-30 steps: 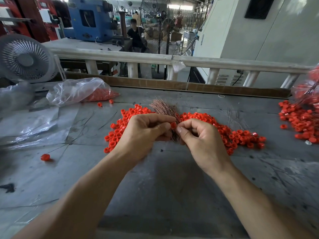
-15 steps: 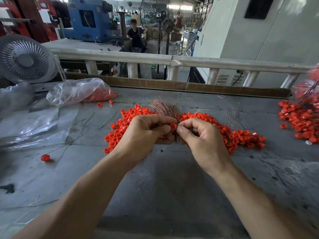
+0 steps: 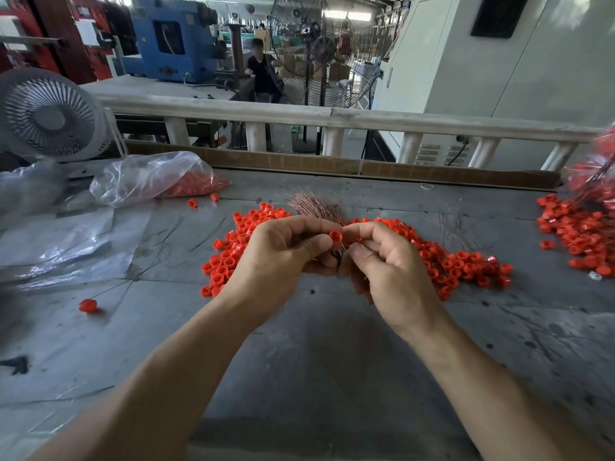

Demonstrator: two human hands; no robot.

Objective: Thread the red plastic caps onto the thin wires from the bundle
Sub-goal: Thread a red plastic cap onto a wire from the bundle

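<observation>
My left hand (image 3: 283,257) pinches one red cap (image 3: 335,235) between thumb and forefinger and also holds the bundle of thin copper wires (image 3: 316,206), which fans out behind my fingers. My right hand (image 3: 389,267) meets it from the right, fingers curled and fingertips touching the cap; whether it pinches a wire is hidden. A heap of loose red caps (image 3: 459,261) spreads over the grey table (image 3: 316,361) behind and beside both hands.
A second heap of red caps (image 3: 579,234) lies at the right edge. A clear plastic bag with caps (image 3: 156,178) and plastic sheets sit at the left, next to a small white fan (image 3: 50,118). One cap on a wire (image 3: 88,305) lies at the left.
Both hands have risen slightly and the cap between the fingertips has turned, its open end now facing me. The hands stay together over the heap.
</observation>
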